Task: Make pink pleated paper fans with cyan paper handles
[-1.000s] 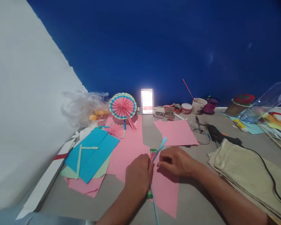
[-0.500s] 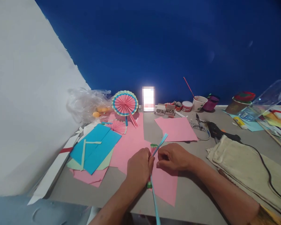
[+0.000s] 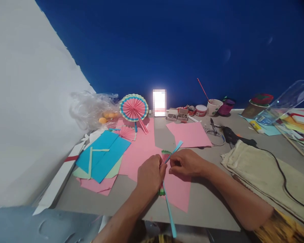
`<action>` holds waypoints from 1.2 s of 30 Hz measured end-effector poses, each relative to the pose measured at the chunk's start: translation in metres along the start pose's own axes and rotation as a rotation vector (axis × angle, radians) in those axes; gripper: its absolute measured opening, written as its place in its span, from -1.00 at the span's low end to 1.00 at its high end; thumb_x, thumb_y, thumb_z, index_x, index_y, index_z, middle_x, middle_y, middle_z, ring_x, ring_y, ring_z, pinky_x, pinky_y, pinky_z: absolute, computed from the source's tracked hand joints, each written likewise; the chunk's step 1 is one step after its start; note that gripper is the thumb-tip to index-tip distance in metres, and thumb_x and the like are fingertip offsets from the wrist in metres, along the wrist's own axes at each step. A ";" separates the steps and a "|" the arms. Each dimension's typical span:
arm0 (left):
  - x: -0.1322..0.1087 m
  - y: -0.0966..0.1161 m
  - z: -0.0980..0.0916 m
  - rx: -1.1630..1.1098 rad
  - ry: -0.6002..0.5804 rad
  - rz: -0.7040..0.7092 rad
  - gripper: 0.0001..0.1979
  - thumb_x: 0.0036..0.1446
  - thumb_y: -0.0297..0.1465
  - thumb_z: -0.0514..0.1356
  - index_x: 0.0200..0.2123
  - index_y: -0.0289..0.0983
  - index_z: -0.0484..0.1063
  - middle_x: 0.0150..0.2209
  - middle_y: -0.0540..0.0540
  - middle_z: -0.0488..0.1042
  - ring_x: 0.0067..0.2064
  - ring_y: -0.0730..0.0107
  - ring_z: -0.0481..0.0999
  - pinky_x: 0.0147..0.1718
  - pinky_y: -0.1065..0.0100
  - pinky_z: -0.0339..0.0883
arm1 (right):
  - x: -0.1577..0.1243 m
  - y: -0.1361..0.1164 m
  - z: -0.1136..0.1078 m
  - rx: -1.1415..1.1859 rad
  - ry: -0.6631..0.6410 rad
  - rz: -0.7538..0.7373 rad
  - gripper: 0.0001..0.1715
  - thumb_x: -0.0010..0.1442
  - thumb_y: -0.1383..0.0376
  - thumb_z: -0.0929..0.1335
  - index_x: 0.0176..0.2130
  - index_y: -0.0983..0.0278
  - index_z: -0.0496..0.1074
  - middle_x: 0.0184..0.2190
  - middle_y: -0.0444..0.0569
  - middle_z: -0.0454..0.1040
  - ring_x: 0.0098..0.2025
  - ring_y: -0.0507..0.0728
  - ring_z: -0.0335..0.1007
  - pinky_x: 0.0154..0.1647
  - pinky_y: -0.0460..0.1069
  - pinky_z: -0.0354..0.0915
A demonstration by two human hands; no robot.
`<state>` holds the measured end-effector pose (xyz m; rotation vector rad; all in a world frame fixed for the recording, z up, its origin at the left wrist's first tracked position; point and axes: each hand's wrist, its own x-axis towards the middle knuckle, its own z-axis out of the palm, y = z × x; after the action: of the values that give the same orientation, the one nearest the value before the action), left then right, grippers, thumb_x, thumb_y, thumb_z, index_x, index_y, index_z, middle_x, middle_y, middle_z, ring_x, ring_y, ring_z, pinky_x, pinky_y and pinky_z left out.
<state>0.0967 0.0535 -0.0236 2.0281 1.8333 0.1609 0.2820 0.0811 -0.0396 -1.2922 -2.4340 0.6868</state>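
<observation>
Head view: left hand (image 3: 150, 173) closed round pleated pink-and-green paper bundle (image 3: 165, 156); right hand (image 3: 186, 163) pinching long blue paper strip (image 3: 170, 214) against it; pleats done, unfanned.

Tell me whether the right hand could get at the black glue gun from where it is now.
Probably yes. The glue gun lies to the right of the right hand, with mostly bare table between them. The hand pinches the blue strip, so it would have to let go first.
</observation>
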 end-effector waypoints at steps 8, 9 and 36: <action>0.000 -0.002 0.002 -0.050 0.048 0.047 -0.81 0.32 -0.26 0.13 -0.30 -0.22 0.43 -0.30 -0.08 0.56 -0.25 0.24 0.53 -0.38 0.32 0.10 | 0.000 0.007 -0.004 -0.146 0.243 -0.057 -0.92 0.24 0.27 0.44 -0.25 0.24 0.49 -0.25 -0.03 0.51 -0.27 0.10 0.39 -0.32 -0.05 0.14; 0.000 -0.002 0.002 -0.066 0.057 0.048 -0.79 0.34 -0.28 0.10 -0.30 -0.22 0.43 -0.30 -0.09 0.56 -0.25 0.24 0.53 -0.37 0.31 0.11 | 0.000 0.009 -0.004 -0.183 0.242 -0.050 -0.88 0.24 0.25 0.44 -0.21 0.24 0.49 -0.20 -0.01 0.50 -0.23 0.11 0.40 -0.31 -0.04 0.14; 0.012 -0.039 -0.048 0.202 -0.180 0.606 -0.53 0.12 -0.26 0.28 0.10 -0.17 0.37 0.38 -0.19 0.19 0.45 -0.08 -0.03 0.34 -0.12 0.02 | 0.001 0.011 -0.012 -0.308 0.113 -0.041 -0.81 0.28 0.18 0.42 -0.29 0.26 0.51 -0.33 -0.03 0.53 -0.25 0.14 0.38 -0.31 -0.01 0.05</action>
<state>0.0458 0.0781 0.0038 2.5918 1.1219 -0.0437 0.2951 0.0902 -0.0355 -1.3434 -2.5346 0.2250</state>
